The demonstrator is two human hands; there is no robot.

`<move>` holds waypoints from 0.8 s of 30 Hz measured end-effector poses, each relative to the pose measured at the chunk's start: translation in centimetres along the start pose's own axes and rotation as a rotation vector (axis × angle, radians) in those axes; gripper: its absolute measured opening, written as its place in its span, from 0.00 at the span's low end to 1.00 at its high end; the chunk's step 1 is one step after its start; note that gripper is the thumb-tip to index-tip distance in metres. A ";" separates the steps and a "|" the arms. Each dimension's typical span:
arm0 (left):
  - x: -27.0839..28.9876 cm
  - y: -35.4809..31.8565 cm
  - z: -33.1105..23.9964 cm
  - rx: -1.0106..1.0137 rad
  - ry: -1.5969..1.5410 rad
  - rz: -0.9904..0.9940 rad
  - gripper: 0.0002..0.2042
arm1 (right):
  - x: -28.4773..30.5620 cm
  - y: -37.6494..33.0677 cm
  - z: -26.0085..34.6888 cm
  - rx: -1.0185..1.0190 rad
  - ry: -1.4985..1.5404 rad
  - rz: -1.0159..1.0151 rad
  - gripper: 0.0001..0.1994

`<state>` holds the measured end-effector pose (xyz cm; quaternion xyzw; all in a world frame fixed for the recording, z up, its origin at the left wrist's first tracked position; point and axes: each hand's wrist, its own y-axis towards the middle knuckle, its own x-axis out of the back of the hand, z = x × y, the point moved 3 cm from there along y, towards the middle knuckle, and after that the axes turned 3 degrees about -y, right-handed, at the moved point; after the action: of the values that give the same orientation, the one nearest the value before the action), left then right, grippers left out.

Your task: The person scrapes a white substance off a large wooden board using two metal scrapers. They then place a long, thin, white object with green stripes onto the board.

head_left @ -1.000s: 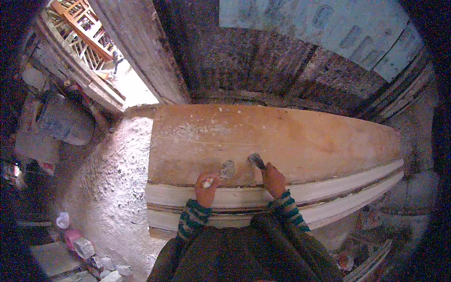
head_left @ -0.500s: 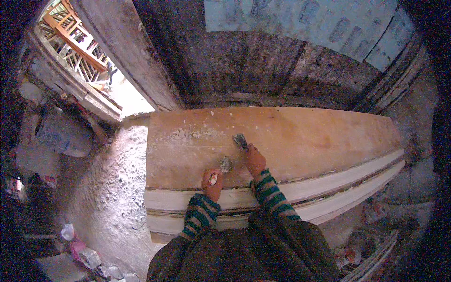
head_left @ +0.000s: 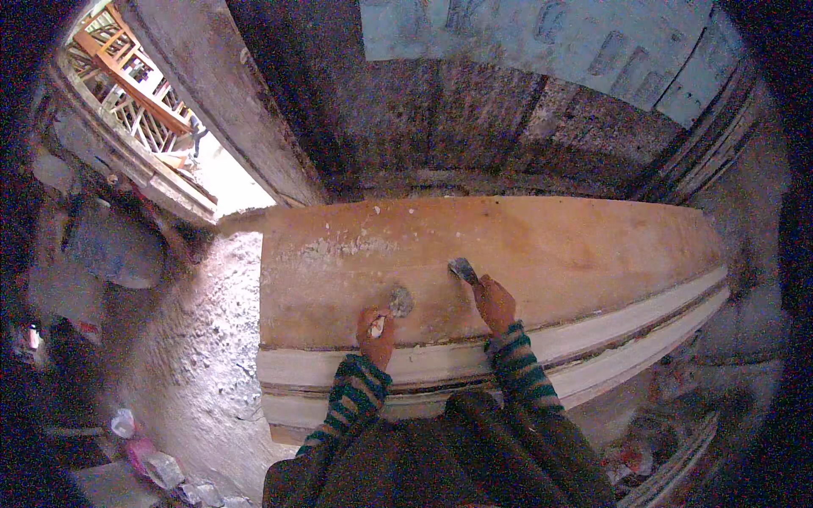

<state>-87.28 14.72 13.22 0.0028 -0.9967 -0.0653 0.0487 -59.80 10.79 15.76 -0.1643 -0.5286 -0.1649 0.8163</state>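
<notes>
at far left, a bright doorway point(head_left: 241, 182) opens onto stacked wooden frames point(head_left: 140, 80). the rough floor point(head_left: 182, 347) runs along the left edge of a flat brown wooden panel point(head_left: 601, 245). near the panel's far left corner, pale patches point(head_left: 347, 244) mark the surface. the left hand point(head_left: 375, 334), in a striped sleeve, is located across the near edge, left of centre. it is closed around the pale handle of a grey-headed tool point(head_left: 400, 301); the head is positioned over the panel, just inside the near edge. to its right, a scraper point(head_left: 462, 271) is angled toward the far edge, near mid-panel; blade contact with the surface cannot be determined. the right hand point(head_left: 494, 303) grips the scraper handle, just inside the near edge. whitish strips point(head_left: 593, 328) line that edge. beyond the far edge, a light blue sheet point(head_left: 652, 72) covers the upper wall.
</notes>
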 end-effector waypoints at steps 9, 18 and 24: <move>0.1 0.2 -0.3 -0.004 -0.041 0.047 0.05 | 0.5 5.5 3.6 0.044 0.005 0.075 0.13; -0.3 0.1 -0.7 -0.073 0.076 0.002 0.05 | -1.0 4.6 2.7 0.077 0.152 -0.223 0.12; 0.7 -0.1 2.3 -0.115 0.131 0.013 0.07 | 0.5 5.0 1.6 0.044 0.024 -0.049 0.12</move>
<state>-88.17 14.90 11.00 -0.0024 -0.9860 -0.1218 0.1141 -58.68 15.92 16.32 -0.1314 -0.5263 -0.1751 0.8216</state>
